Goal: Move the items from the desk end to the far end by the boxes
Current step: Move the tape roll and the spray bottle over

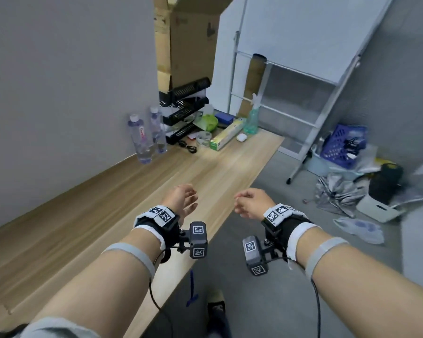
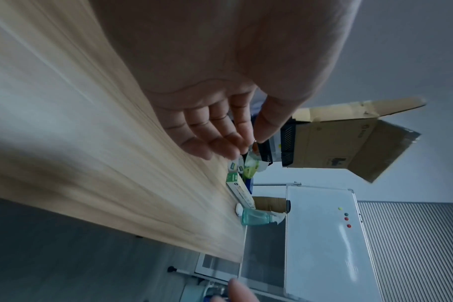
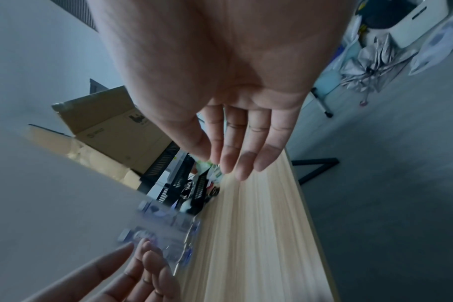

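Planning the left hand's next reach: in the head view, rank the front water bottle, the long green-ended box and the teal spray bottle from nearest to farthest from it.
From the left hand:
1. Front water bottle, by the wall, left of the hand.
2. Long green-ended box, mid-desk, beyond the bottle.
3. Teal spray bottle, at the far end near the desk's right edge.

A desk [image 1: 156, 181] runs along the wall on the left toward a cardboard box [image 1: 186, 45] at its far end. Two bottles [image 1: 139, 137] stand against the wall, one just behind the other. Right of them a tray rack [image 1: 183, 111] sits before the box, with a cable [image 1: 188, 146] on the desk in front of it. Further right lie a bowl [image 1: 209, 121], a long carton [image 1: 226, 137], an earbud case [image 1: 241, 137] and a spray bottle [image 1: 252, 118] near the desk's right edge. A whiteboard [image 1: 303, 45] stands behind. On the floor to the right sit a basket [image 1: 340, 145] and an umbrella [image 1: 337, 191].
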### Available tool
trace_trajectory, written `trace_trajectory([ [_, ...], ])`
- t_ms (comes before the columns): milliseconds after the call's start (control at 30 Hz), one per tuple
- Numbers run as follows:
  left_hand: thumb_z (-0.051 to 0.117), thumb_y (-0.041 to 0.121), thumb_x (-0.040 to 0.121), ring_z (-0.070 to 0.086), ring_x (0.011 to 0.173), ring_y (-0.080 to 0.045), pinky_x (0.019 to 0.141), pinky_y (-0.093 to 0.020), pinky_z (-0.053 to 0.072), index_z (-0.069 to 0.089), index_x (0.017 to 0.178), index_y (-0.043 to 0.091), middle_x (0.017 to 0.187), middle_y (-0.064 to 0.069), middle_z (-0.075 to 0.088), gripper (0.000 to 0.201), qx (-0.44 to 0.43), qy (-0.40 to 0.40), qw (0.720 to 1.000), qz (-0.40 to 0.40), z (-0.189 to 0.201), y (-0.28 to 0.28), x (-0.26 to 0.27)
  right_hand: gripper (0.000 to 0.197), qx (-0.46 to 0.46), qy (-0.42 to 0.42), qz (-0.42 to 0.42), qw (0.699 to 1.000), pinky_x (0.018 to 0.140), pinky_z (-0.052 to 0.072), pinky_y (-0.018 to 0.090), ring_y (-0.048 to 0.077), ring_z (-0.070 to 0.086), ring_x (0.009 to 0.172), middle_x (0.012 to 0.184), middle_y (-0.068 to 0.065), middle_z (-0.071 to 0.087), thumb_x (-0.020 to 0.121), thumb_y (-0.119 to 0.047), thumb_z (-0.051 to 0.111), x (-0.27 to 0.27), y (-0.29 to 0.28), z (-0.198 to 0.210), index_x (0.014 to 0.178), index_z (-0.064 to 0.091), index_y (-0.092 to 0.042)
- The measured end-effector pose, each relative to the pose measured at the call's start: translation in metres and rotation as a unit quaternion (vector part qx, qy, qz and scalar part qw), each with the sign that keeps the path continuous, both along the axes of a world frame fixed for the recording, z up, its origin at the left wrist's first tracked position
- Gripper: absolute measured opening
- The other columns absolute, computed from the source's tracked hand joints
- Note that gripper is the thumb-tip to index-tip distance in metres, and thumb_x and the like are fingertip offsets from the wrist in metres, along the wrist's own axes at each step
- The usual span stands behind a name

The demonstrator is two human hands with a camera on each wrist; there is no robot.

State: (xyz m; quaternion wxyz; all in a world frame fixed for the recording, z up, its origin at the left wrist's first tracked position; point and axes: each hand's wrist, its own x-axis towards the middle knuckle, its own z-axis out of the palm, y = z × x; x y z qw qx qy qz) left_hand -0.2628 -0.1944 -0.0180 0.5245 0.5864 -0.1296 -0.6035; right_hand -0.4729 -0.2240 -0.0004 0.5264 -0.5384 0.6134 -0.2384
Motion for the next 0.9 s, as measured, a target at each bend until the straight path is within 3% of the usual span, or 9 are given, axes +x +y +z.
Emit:
trace_trajectory([
  [67, 0.056, 0.019, 0.095, 0.059, 0.069, -0.012, 0.061, -0.027, 0.049, 0.057, 0.093, 0.014, 0.082, 0.001, 0.060, 0.005, 0.011, 0.020, 1.000, 0.004, -0.007, -0.053, -0.008, 0.013, 0.011, 0.028, 0.002, 1.000, 0.066, 0.054, 0.026, 0.015, 0.063, 0.066, 0.080, 0.006, 0.066, 0.093, -0.005, 0.054, -0.014, -0.053, 0.007, 0.103, 0.062, -0.007],
  [167, 0.058, 0.022, 0.095, 0.057, 0.065, -0.011, 0.060, -0.025, 0.047, 0.058, 0.087, 0.015, 0.075, 0.004, 0.058, 0.011, 0.022, 0.041, 0.999, 0.017, -0.008, -0.120, -0.012, 0.012, 0.012, 0.068, 0.004, 0.998, 0.057, 0.052, 0.021, 0.014, 0.061, 0.061, 0.079, 0.007, 0.065, 0.092, -0.004, 0.053, -0.029, -0.124, 0.023, 0.100, 0.061, -0.008],
  [267, 0.058, 0.023, 0.095, 0.056, 0.063, -0.010, 0.058, -0.024, 0.045, 0.056, 0.098, 0.014, 0.072, 0.005, 0.059, 0.009, 0.021, 0.034, 0.999, 0.020, -0.002, -0.176, -0.012, 0.015, -0.008, 0.094, -0.014, 0.995, 0.058, 0.051, 0.023, 0.015, 0.062, 0.062, 0.085, 0.013, 0.067, 0.091, -0.004, 0.053, -0.044, -0.177, 0.029, 0.101, 0.064, -0.005],
  [467, 0.066, 0.025, 0.092, 0.059, 0.071, -0.013, 0.063, -0.027, 0.048, 0.062, 0.104, 0.017, 0.081, 0.001, 0.062, 0.015, 0.013, 0.019, 1.000, 0.015, 0.001, -0.255, -0.016, 0.011, 0.024, 0.140, 0.001, 0.990, 0.059, 0.053, 0.027, 0.021, 0.065, 0.067, 0.083, 0.012, 0.065, 0.090, -0.006, 0.055, -0.061, -0.250, 0.008, 0.089, 0.066, -0.005],
  [567, 0.069, 0.023, 0.091, 0.060, 0.077, -0.014, 0.066, -0.028, 0.050, 0.063, 0.099, 0.017, 0.091, -0.002, 0.063, 0.012, 0.026, -0.005, 1.000, 0.017, -0.012, -0.286, -0.013, 0.011, 0.030, 0.167, 0.024, 0.985, 0.054, 0.052, 0.025, 0.017, 0.066, 0.064, 0.079, 0.008, 0.063, 0.092, -0.008, 0.055, -0.062, -0.291, -0.004, 0.093, 0.065, -0.005],
  [667, 0.070, 0.024, 0.089, 0.060, 0.082, -0.015, 0.073, -0.030, 0.051, 0.063, 0.094, 0.018, 0.093, -0.002, 0.064, 0.010, 0.053, -0.022, 0.998, 0.030, -0.031, -0.315, -0.012, 0.014, 0.033, 0.180, 0.067, 0.981, 0.078, 0.059, 0.038, 0.015, 0.068, 0.070, 0.086, 0.005, 0.064, 0.092, -0.012, 0.057, -0.060, -0.335, -0.020, 0.097, 0.066, -0.003],
  [767, 0.071, 0.024, 0.089, 0.061, 0.081, -0.015, 0.070, -0.030, 0.050, 0.063, 0.092, 0.018, 0.092, -0.002, 0.065, 0.011, 0.070, -0.034, 0.995, 0.056, -0.052, -0.347, -0.014, 0.018, 0.034, 0.193, 0.114, 0.974, 0.080, 0.058, 0.041, 0.023, 0.071, 0.081, 0.088, 0.004, 0.062, 0.091, -0.012, 0.057, -0.053, -0.387, -0.038, 0.103, 0.063, -0.001],
  [833, 0.070, 0.024, 0.089, 0.062, 0.080, -0.015, 0.068, -0.029, 0.050, 0.062, 0.093, 0.018, 0.093, -0.002, 0.065, 0.011, 0.082, -0.044, 0.992, 0.080, -0.065, -0.371, -0.016, 0.012, 0.030, 0.206, 0.148, 0.967, 0.083, 0.058, 0.044, 0.031, 0.071, 0.092, 0.091, 0.006, 0.065, 0.088, -0.012, 0.059, -0.048, -0.427, -0.049, 0.098, 0.063, -0.009],
  [900, 0.068, 0.022, 0.090, 0.062, 0.081, -0.014, 0.069, -0.029, 0.050, 0.062, 0.093, 0.017, 0.094, -0.002, 0.066, 0.008, 0.102, -0.061, 0.987, 0.104, -0.074, -0.396, -0.017, 0.012, 0.019, 0.221, 0.181, 0.958, 0.086, 0.058, 0.045, 0.033, 0.070, 0.094, 0.099, 0.010, 0.069, 0.084, -0.015, 0.063, -0.045, -0.472, -0.064, 0.094, 0.061, -0.019],
])
